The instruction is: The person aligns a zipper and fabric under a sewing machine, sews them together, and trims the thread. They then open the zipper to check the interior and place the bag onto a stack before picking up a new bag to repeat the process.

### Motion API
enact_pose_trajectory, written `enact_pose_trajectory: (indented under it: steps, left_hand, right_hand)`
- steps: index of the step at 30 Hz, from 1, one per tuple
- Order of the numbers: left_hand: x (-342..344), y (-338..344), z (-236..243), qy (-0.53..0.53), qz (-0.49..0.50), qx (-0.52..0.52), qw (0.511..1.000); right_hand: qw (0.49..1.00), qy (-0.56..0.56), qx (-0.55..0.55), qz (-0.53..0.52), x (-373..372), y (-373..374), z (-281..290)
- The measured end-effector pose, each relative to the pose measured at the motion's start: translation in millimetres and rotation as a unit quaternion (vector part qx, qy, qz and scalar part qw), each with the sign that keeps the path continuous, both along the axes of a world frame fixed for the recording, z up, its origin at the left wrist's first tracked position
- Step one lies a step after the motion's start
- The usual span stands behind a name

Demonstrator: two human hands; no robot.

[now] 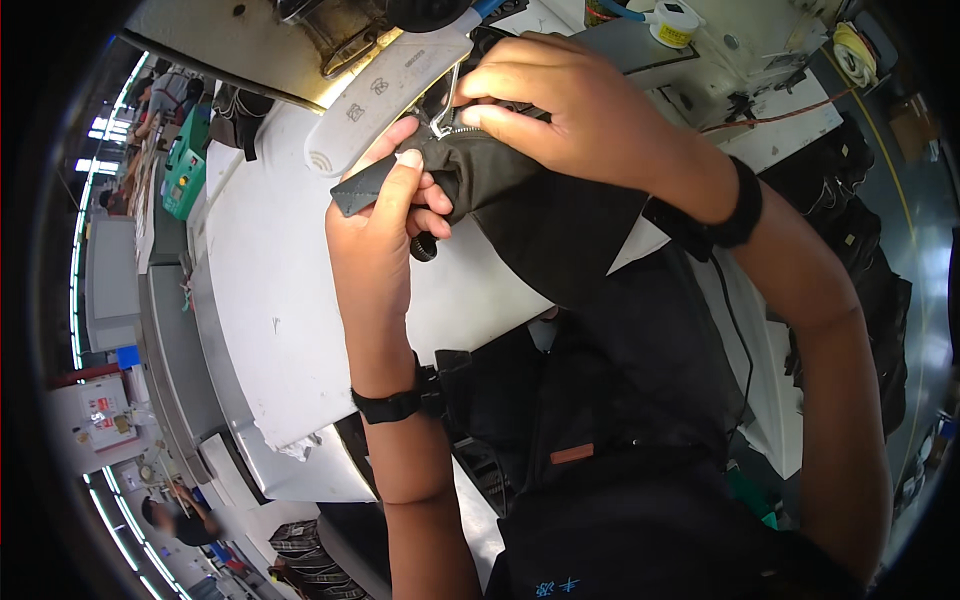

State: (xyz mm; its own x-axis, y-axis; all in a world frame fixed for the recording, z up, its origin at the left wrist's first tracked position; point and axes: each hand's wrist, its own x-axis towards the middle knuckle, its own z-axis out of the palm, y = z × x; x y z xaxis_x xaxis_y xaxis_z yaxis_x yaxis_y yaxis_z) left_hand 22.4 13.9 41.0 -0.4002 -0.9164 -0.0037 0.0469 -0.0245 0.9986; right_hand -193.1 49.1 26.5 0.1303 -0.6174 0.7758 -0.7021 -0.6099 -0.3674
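A dark olive-brown garment piece (530,215) lies under the presser foot (440,118) of a sewing machine, its lower part draping over the table edge. My left hand (375,240) is closed on the garment's left end, thumb on top, where a stitched dark flap (358,190) sticks out. From the right, my right hand (590,115) reaches over the cloth, fingers bent and closed on it close to the presser foot. A metal zipper (465,130) runs along the cloth beside those fingertips. The machine's pale curved cover (385,105) hides part of the needle area.
The white table (290,320) spreads to the left and below my left hand. Dark garments (855,260) are heaped at the right. A green device (185,165) stands at far left, and a small white container (675,22) sits behind. Other people (180,520) are at a distance.
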Motion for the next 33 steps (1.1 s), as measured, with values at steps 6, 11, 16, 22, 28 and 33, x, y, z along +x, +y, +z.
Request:
enact_pose_trajectory:
  steps: [6,11,16,22,28,33]
  left_hand:
    - [-2.9,5.4,0.1,0.011,0.011,0.016,1.0]
    - [-12.4,11.2,4.2,-0.04,0.056,0.006,0.998]
    - [-19.6,16.6,2.3,-0.057,0.098,-0.009,0.994]
    - [-22.5,17.7,-1.9,-0.008,0.093,-0.012,0.996]
    - [-15.5,5.4,-0.4,0.025,0.026,0.048,0.998]
    - [-15.5,8.4,-3.4,0.02,0.023,0.026,0.999]
  right_hand:
    - [0.994,-0.018,0.067,0.081,-5.7,-17.1,-0.7]
    - [0.989,-0.065,0.117,0.057,-1.0,-17.6,0.3]
    - [0.996,-0.067,0.06,0.028,3.3,-20.2,-7.5]
    - [0.994,-0.064,0.079,0.029,3.9,-20.0,-6.0]
    - [0.993,-0.07,0.089,0.036,2.8,-18.5,-3.1]
    - [0.995,-0.059,0.081,0.02,5.5,-17.6,-7.8]
